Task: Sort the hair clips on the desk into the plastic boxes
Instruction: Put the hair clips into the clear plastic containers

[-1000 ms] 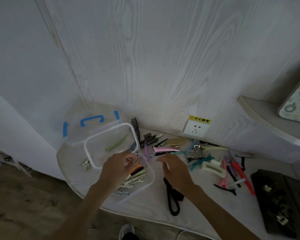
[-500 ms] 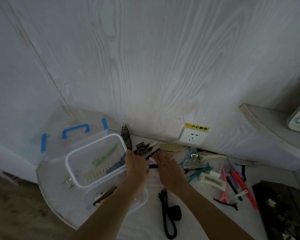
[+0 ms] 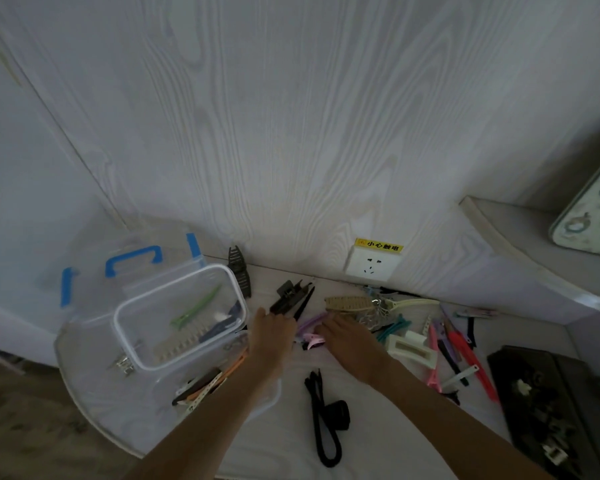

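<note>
My fingertips are hidden behind both hands, so I cannot tell whether either grips; left hand (image 3: 272,336) reaches the black claw clip (image 3: 286,299), right hand (image 3: 352,339) lies over the purple and pink clips (image 3: 310,329) at centre; clear plastic box (image 3: 179,317), smooth with rounded corners, at left holds a green clip (image 3: 194,311); socket label (image 3: 379,245), yellow, writing too small to read.

Both hands (image 3: 272,336) (image 3: 352,337) left the box (image 3: 177,317) — now over clips (image 3: 312,327).
</note>
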{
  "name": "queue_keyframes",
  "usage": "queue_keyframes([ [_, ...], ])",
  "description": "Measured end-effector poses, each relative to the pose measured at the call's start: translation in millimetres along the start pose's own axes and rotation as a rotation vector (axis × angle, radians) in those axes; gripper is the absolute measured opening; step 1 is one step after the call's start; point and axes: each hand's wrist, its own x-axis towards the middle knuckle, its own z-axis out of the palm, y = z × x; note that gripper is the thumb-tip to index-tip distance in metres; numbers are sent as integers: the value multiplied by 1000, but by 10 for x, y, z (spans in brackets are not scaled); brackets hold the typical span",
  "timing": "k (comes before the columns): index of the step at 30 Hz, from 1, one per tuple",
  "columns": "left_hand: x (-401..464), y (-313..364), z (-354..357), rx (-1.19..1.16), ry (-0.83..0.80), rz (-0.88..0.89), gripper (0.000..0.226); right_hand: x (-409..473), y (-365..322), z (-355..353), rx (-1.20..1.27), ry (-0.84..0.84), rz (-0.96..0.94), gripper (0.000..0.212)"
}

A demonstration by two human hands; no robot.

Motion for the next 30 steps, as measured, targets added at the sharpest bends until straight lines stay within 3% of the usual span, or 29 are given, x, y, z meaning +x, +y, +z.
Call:
queue_keyframes([
  [2, 10, -23, -48, -14, 26, 1, 19, -60, 15, -22, 30, 4, 26, 35],
  [4, -2, -61, -90, -50, 75, 4, 19, -118, 25, -55, 82, 6, 79, 21],
  [8, -116, -224, -197, -222, 212, 55, 23, -199, 52, -83, 469, -112, 257, 27],
  [13, -584, -564, -205, -528, 304, 38, 23, -232, 48, -252, 688, -3, 395, 25],
  [17, -1087, -942, 7, -780, 273, -151, 22, 4, -148, -445, 904, 185, 553, 27],
  [19, -1324, -1150, 133, -805, 261, -254, 20, 171, -342, -590, 995, 211, 479, 28],
  [23, -1620, -1346, 342, -776, 194, -335, 23, 422, -798, -779, 941, 69, 182, 38],
  [27, -1734, -1239, 483, -776, 303, -373, 31, 629, -1221, -693, 584, -112, -64, 39],
  [30, -1761, -1253, 501, -723, 348, -317, 40, 663, -1329, -567, 392, -228, -134, 43],
])
